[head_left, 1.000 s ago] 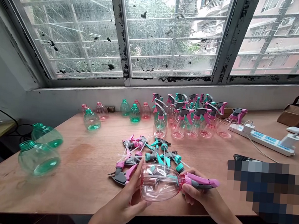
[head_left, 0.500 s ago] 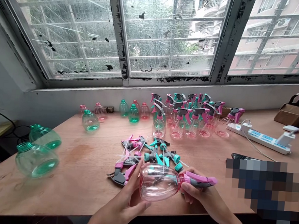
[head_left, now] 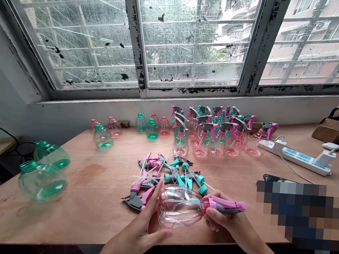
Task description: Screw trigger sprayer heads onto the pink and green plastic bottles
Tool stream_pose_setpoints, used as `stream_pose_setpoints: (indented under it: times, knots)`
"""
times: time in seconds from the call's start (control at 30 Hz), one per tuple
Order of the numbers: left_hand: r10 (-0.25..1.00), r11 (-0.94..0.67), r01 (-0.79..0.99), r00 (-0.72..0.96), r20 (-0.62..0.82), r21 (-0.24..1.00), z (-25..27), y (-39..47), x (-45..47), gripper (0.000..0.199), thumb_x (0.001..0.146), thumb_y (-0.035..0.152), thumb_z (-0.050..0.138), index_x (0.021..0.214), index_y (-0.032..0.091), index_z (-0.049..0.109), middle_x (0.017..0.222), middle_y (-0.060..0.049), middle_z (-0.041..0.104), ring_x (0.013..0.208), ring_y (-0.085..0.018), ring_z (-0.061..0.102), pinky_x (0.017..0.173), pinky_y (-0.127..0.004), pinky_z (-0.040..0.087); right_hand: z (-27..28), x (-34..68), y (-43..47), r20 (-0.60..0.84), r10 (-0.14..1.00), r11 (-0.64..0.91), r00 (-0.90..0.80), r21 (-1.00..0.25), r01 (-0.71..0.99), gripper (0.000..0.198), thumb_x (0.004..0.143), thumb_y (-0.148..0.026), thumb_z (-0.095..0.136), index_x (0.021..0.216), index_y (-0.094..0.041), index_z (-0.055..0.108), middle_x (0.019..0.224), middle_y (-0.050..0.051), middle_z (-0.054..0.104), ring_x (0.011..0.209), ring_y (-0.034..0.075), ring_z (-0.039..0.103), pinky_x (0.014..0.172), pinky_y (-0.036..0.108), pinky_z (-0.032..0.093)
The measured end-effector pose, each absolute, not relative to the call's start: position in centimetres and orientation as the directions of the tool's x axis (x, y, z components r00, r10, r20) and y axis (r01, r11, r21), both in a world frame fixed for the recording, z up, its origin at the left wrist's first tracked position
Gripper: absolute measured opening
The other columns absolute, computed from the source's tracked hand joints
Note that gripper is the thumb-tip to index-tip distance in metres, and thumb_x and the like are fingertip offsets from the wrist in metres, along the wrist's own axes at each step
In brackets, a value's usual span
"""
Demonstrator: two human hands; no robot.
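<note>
A clear pink spray bottle (head_left: 178, 210) lies on its side in the air above the near edge of the table, its pink and grey trigger head to the right. My right hand (head_left: 224, 216) is closed on the neck and collar, thumb in front. At the base, my left hand (head_left: 142, 222) cups the bottle, its index finger along the end and its thumb below. The hidden fingers of both hands are behind the bottle. Just beyond lies a pile of loose trigger heads, pink ones (head_left: 148, 179) on the left and teal ones (head_left: 184, 170) on the right.
Finished-looking spray bottles (head_left: 221, 140) stand grouped at the back. Green open bottles (head_left: 42, 182) stand at left, with more green and pink ones along the wall. A power strip (head_left: 298, 155), a phone (head_left: 279, 178) and a brown bag (head_left: 332, 125) are on the right.
Hardly anything differs. The left thumb has shifted slightly; both hands and the spray bottle stay in nearly the same place.
</note>
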State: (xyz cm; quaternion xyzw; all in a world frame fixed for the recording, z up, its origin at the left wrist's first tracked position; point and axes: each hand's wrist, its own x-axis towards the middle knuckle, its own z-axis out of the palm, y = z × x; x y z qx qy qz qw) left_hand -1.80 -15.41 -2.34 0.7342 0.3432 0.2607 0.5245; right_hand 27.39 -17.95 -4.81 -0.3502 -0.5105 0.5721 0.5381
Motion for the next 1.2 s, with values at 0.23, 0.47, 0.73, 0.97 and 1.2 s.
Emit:
stream_pose_setpoints:
  times: [0.23, 0.47, 0.73, 0.97, 1.2]
  knots:
    - [0.783, -0.11, 0.093, 0.621, 0.029, 0.99, -2.5, -15.1, -1.7, 0.098, 0.091, 0.049, 0.074, 0.164, 0.042, 0.01, 0.177, 0.002, 0.006, 0.162, -0.03, 0.006, 0.131, -0.047, 0.013, -4.8, 27.4, -18.0, 0.136, 0.976, 0.082, -0.169, -0.953, -0.292, 0.022, 0.088, -0.039, 0.082, 0.093, -0.022, 0.068, 0.064, -0.006, 0.062, 0.051, 0.009, 0.052, 0.051, 0.021, 0.041]
    - [0.814, -0.164, 0.155, 0.579, 0.045, 0.974, -2.4, -15.0, -1.4, 0.099, 0.093, 0.036, 0.075, 0.163, 0.044, 0.006, 0.174, -0.001, 0.022, 0.152, -0.03, 0.039, 0.128, -0.046, 0.026, -4.7, 27.4, -18.0, 0.139, 0.979, 0.092, -0.15, -0.955, -0.283, 0.023, 0.089, -0.041, 0.082, 0.094, -0.022, 0.069, 0.066, -0.005, 0.063, 0.052, 0.009, 0.053, 0.051, 0.02, 0.042]
    - [0.886, -0.137, 0.18, 0.462, 0.039, 0.974, -4.3, -15.4, -1.0, 0.125, 0.078, 0.036, 0.09, 0.165, 0.037, 0.0, 0.174, -0.007, 0.023, 0.153, -0.037, 0.035, 0.127, -0.047, 0.03, -4.9, 27.5, -17.9, 0.129, 0.978, 0.081, -0.162, -0.958, -0.274, 0.023, 0.088, -0.041, 0.082, 0.093, -0.023, 0.069, 0.064, -0.005, 0.063, 0.051, 0.01, 0.053, 0.051, 0.022, 0.043]
    - [0.84, -0.01, 0.085, 0.542, -0.038, 0.996, -2.9, -15.5, -1.8, 0.09, 0.083, 0.05, 0.083, 0.159, 0.033, 0.038, 0.172, -0.005, 0.028, 0.158, -0.034, 0.024, 0.129, -0.047, 0.025, -4.8, 27.6, -17.9, 0.144, 0.977, 0.094, -0.159, -0.955, -0.282, 0.02, 0.089, -0.039, 0.081, 0.089, -0.023, 0.069, 0.068, -0.004, 0.064, 0.053, 0.01, 0.055, 0.052, 0.021, 0.044]
    - [0.803, -0.02, 0.053, 0.596, -0.015, 0.998, -2.2, -15.5, -1.5, 0.096, 0.091, 0.037, 0.079, 0.161, 0.05, 0.014, 0.174, 0.005, 0.024, 0.16, -0.028, 0.02, 0.127, -0.039, 0.03, -4.9, 27.5, -17.9, 0.14, 0.977, 0.089, -0.158, -0.953, -0.291, 0.022, 0.088, -0.041, 0.082, 0.094, -0.024, 0.069, 0.068, -0.005, 0.064, 0.052, 0.009, 0.053, 0.051, 0.021, 0.043]
